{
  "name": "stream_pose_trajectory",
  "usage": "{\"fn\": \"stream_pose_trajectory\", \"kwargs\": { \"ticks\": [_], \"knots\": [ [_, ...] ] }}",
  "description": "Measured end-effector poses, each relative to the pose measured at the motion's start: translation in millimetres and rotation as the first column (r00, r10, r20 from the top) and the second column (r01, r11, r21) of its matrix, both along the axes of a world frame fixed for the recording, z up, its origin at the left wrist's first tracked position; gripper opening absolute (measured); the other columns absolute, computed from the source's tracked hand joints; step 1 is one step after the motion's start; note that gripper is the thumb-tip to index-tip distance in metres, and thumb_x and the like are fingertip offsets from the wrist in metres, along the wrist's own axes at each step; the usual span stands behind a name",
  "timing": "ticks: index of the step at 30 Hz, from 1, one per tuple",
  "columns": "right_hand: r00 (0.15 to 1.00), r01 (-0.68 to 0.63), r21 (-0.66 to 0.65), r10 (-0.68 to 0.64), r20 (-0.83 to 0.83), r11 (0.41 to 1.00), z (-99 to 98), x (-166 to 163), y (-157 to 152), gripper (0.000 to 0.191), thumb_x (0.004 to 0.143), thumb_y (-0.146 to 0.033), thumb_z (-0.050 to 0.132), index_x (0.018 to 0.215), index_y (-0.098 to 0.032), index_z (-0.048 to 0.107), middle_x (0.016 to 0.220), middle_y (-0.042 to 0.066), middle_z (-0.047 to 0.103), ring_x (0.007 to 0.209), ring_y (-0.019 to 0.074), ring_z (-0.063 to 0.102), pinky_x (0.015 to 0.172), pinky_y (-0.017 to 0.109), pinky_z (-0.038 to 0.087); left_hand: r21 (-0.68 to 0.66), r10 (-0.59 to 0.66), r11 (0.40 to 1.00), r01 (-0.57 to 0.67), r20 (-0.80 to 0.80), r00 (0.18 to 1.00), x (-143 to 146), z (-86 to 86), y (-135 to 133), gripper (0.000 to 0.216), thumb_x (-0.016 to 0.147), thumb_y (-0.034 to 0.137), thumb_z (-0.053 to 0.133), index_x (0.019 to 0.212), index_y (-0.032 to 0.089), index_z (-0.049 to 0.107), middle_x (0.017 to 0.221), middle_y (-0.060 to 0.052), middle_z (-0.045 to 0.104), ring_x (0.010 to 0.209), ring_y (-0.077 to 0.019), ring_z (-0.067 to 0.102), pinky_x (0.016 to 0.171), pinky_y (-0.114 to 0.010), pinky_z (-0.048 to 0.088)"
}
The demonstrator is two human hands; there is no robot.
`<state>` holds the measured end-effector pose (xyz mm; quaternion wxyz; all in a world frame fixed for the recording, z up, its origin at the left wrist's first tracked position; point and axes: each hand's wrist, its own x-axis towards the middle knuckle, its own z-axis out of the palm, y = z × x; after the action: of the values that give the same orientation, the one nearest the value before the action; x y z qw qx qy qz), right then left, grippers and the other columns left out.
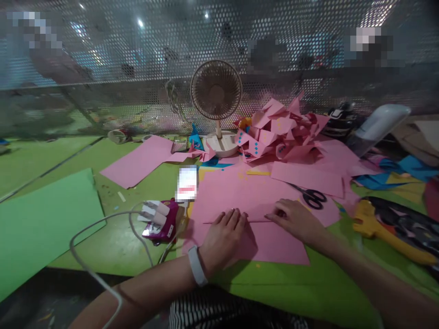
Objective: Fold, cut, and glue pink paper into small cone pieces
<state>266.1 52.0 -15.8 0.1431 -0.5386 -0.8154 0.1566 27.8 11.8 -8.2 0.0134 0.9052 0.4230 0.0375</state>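
Observation:
A pink paper sheet [274, 246] lies in front of me, with a straight folded edge running across it. My left hand [224, 233], wearing a pale band at the wrist, rests flat on the paper with its fingers stretched over that edge. To its right, my right hand [291, 219] has its fingers curled in, and the fingertips touch the paper at the fold. Black-handled scissors [313, 198] lie just beyond the right hand, on more pink paper. A narrower pink strip [307, 178] sits behind them.
A small fan [216, 91] stands at the back, beside a heap of folded pink paper [281, 130]. On the left are a lit phone [187, 183], white charger plugs [154, 212] with a looping cable, and green sheets [48, 224]. A yellow-and-black tool [387, 228] lies at right.

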Motion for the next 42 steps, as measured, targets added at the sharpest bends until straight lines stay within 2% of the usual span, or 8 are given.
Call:
{"fn": "stream_pose_trajectory", "kwargs": {
  "ticks": [5, 8, 13, 17, 26, 35, 38, 42],
  "knots": [
    [1.0, 0.007, -0.005, -0.007, -0.018, 1.0, 0.3, 1.0, 0.0, 0.032, 0.083, -0.046, 0.052, 0.066, -0.02, 0.055, 0.069, 0.003, 0.06, 0.065, 0.0157, 0.053, 0.06, 0.028, 0.034, -0.088, 0.071, 0.995, -0.053, 0.207, 0.976, -9.7, 13.2, 13.8, 0.025, 0.09, 0.022, 0.041, 0.108, 0.023, 0.06, 0.1, -0.007, 0.063, 0.093, -0.0217, 0.056, 0.078, -0.036, 0.047],
    [1.0, 0.004, -0.008, -0.005, -0.023, 1.0, 1.3, 1.0, -0.3, 0.033, 0.084, -0.047, 0.051, 0.065, -0.02, 0.054, 0.068, 0.003, 0.06, 0.064, 0.0155, 0.053, 0.059, 0.028, 0.034, -0.218, 0.171, 0.971, -0.094, 0.367, 0.914, -23.7, 18.1, 31.2, 0.022, 0.09, 0.025, 0.043, 0.091, 0.021, 0.065, 0.088, -0.004, 0.064, 0.085, -0.0183, 0.058, 0.075, -0.032, 0.047],
    [1.0, -0.001, 0.005, 0.001, -0.021, 1.0, 0.4, 1.3, 0.0, 0.034, 0.084, -0.048, 0.05, 0.065, -0.02, 0.055, 0.067, 0.002, 0.06, 0.063, 0.0151, 0.053, 0.058, 0.028, 0.034, -0.476, 0.264, 0.877, -0.058, 0.378, 0.887, -44.5, 24.9, 48.7, 0.017, 0.084, 0.029, 0.052, 0.084, 0.02, 0.066, 0.087, -0.003, 0.068, 0.078, -0.0162, 0.061, 0.07, -0.028, 0.047],
    [1.0, -0.011, 0.004, 0.011, -0.02, 1.0, -0.9, 2.2, 0.6, 0.036, 0.084, -0.05, 0.048, 0.065, -0.02, 0.054, 0.068, 0.003, 0.06, 0.063, 0.0149, 0.053, 0.058, 0.028, 0.034, -0.55, 0.312, 0.832, -0.074, 0.353, 0.882, -50.9, 29.7, 50.3, 0.017, 0.082, 0.029, 0.052, 0.088, 0.019, 0.065, 0.083, -0.002, 0.069, 0.073, -0.0154, 0.062, 0.064, -0.026, 0.046],
    [1.0, -0.001, -0.003, 0.001, -0.012, 1.0, 3.6, 0.5, -0.3, 0.034, 0.083, -0.048, 0.051, 0.065, -0.02, 0.054, 0.069, 0.003, 0.061, 0.064, 0.0154, 0.053, 0.058, 0.027, 0.035, -0.401, 0.202, 0.912, -0.081, 0.27, 0.941, -51.8, 34.2, 47.7, 0.017, 0.084, 0.031, 0.049, 0.083, 0.019, 0.061, 0.085, -0.002, 0.066, 0.075, -0.016, 0.059, 0.065, -0.026, 0.043],
    [1.0, -0.003, 0.005, 0.003, -0.015, 1.0, 4.3, 0.7, -0.8, 0.033, 0.083, -0.048, 0.052, 0.067, -0.02, 0.056, 0.069, 0.003, 0.06, 0.066, 0.0158, 0.053, 0.06, 0.028, 0.036, 0.054, 0.17, 0.984, -0.168, -0.042, 0.985, -38.8, 24.6, 24.2, 0.02, 0.091, 0.024, 0.037, 0.084, 0.017, 0.055, 0.083, -0.007, 0.062, 0.08, -0.0224, 0.057, 0.079, -0.041, 0.037],
    [1.0, 0.004, 0.007, -0.004, -0.011, 1.0, 4.1, 0.4, -0.4, 0.032, 0.083, -0.048, 0.053, 0.067, -0.02, 0.056, 0.069, 0.003, 0.061, 0.066, 0.0159, 0.054, 0.061, 0.028, 0.036, 0.133, 0.146, 0.982, -0.137, -0.056, 0.988, -31.8, 20.8, 14.7, 0.027, 0.088, 0.01, 0.035, 0.107, 0.017, 0.052, 0.1, -0.01, 0.061, 0.092, -0.0239, 0.056, 0.086, -0.044, 0.036],
    [1.0, 0.006, 0.016, -0.005, -0.007, 1.0, 4.7, -0.1, -0.4, 0.03, 0.082, -0.046, 0.054, 0.067, -0.02, 0.057, 0.07, 0.003, 0.061, 0.065, 0.0156, 0.054, 0.061, 0.028, 0.036, 0.032, -0.109, 0.994, 0.109, -0.013, 0.994, -27.4, 12.8, 14.9, 0.054, 0.086, 0.005, 0.037, 0.136, 0.024, 0.03, 0.138, -0.007, 0.042, 0.123, -0.0208, 0.041, 0.1, -0.039, 0.032]
  ]
}}
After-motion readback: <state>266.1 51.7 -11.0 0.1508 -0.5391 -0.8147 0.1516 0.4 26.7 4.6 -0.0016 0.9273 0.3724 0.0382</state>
